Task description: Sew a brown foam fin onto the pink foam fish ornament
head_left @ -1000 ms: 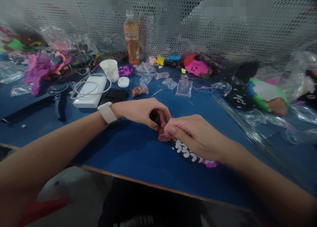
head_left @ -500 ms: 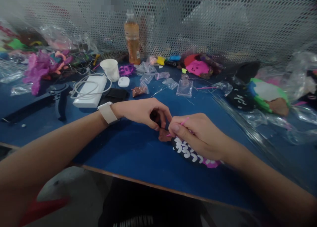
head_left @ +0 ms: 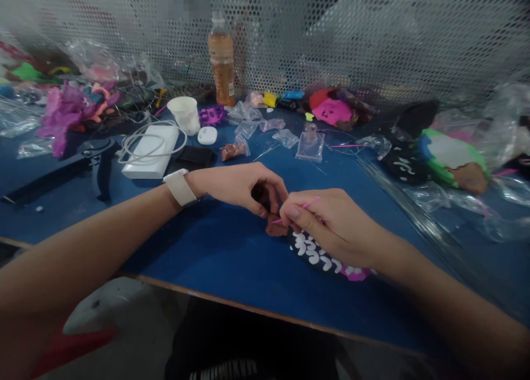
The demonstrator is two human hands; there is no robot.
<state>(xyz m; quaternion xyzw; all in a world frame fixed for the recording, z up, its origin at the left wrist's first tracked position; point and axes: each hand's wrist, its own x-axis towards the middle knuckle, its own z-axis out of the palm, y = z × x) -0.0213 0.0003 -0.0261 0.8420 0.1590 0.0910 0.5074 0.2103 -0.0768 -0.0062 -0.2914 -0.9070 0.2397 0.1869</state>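
Between the fingers of my right hand point(head_left: 331, 220) is a thin pink tool point(head_left: 310, 202), its tip on a piece of brown clay point(head_left: 276, 227). My left hand point(head_left: 248, 189), with a white band on the wrist, curls round a dark part whose shape is hidden, its fingertips at the brown clay. Under and beside my right hand lies a black clay shape point(head_left: 308, 253) covered with white curls, with a purple piece point(head_left: 356, 273) at its lower right end. The right palm hides part of it.
Along the back stand a bottle point(head_left: 222, 65) and a paper cup point(head_left: 184, 115). A white box point(head_left: 152, 153) with a cable lies left. Small plastic bags point(head_left: 310, 146) lie beyond my hands. A green-edged clay piece point(head_left: 453, 153) and long clear strips point(head_left: 397, 203) are right.
The tip of the pink tool has shifted slightly left and up over the brown clay, along with my right fingers. My left hand stays almost where it was.
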